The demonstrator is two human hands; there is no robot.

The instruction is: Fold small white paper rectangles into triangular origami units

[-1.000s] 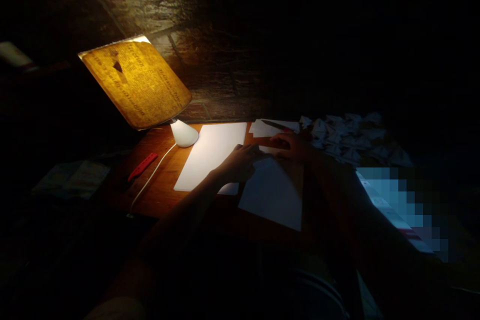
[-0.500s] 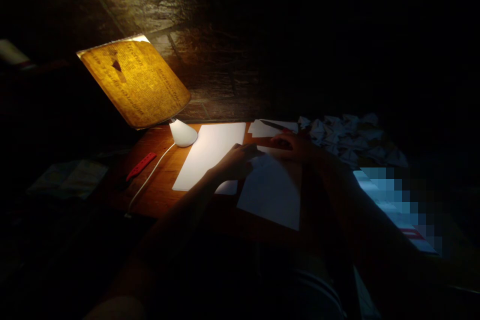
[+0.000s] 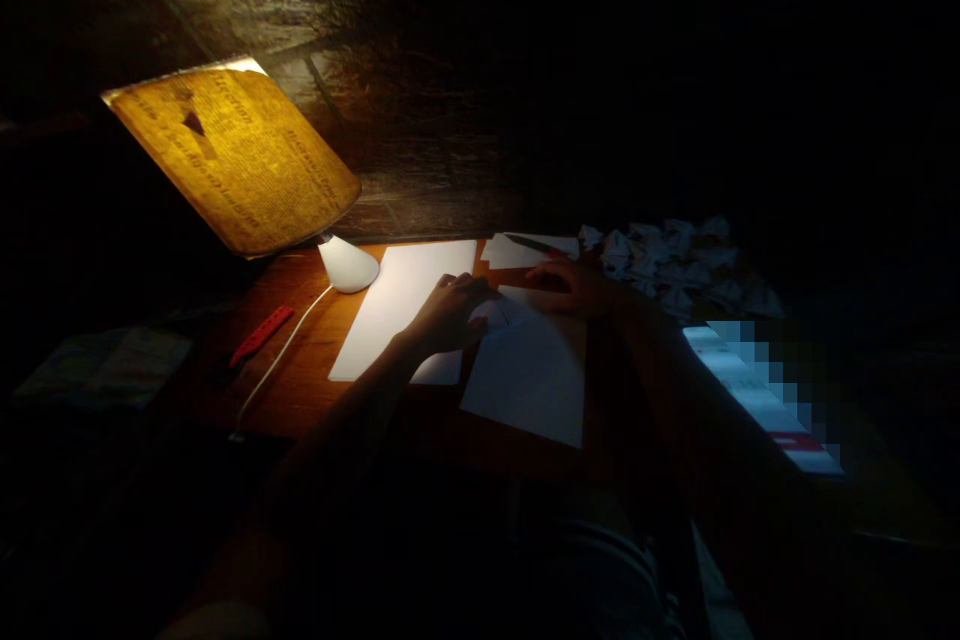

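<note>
A white sheet of paper [image 3: 529,375] lies on the wooden table [image 3: 315,390] in front of me, its far edge folded over. My left hand [image 3: 448,312] presses on the sheet's far left corner, fingers curled onto the fold. My right hand [image 3: 568,285] rests on the far right of the same fold, fingers lying flat on the paper. A second, larger white sheet [image 3: 401,305] lies to the left, partly under my left hand.
A white lamp base [image 3: 347,264] with a yellow printed shade [image 3: 232,155] and a white cord stands at the left. A red ruler [image 3: 261,335] lies beside the cord. Folded paper pieces [image 3: 667,260] are heaped at the back right, with smaller sheets [image 3: 525,250] behind. The room is dark.
The view has shifted so everything sits further left and slightly up. Both hands stay on the folded far edge of the sheet, the left one having slid a little along it.
</note>
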